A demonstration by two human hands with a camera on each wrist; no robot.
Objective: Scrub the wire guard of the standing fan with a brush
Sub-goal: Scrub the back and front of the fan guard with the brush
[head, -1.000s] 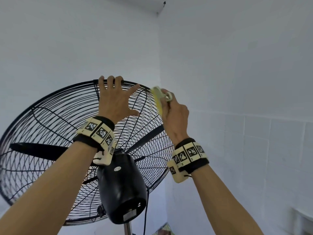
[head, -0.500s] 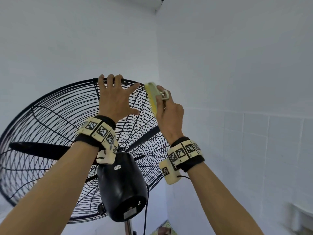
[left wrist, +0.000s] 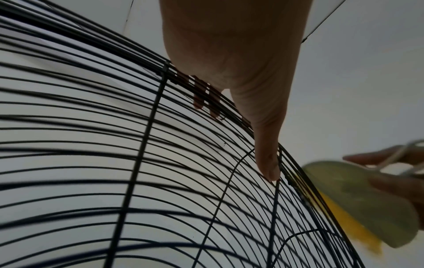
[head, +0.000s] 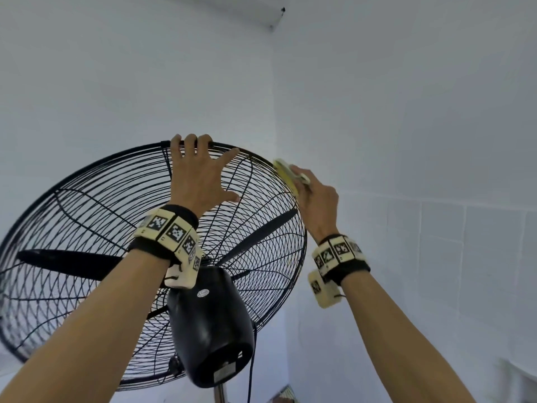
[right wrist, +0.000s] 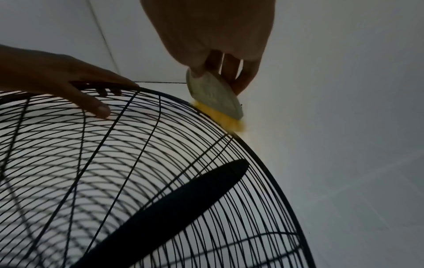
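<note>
The standing fan's black wire guard (head: 87,199) (left wrist: 137,163) (right wrist: 137,163) fills the lower left of the head view. My left hand (head: 200,175) (left wrist: 241,63) (right wrist: 57,76) lies spread on its top, fingertips hooked over the upper rim and thumb resting along the wires. To its right, my right hand (head: 316,199) (right wrist: 213,36) grips a brush (head: 286,174) (left wrist: 367,203) (right wrist: 213,94) with a pale green back. Its yellow bristles press against the guard's upper right rim.
The black motor housing (head: 209,330) sits below my left wrist, above the metal pole (head: 221,394) and a hanging cord (head: 250,373). Black blades (head: 72,263) (right wrist: 172,208) stand still inside the guard. White walls meet in a corner behind; the right wall is tiled (head: 436,257).
The brush has slid right and down along the upper rim, away from my left index finger. My left hand has kept its place on top of the guard.
</note>
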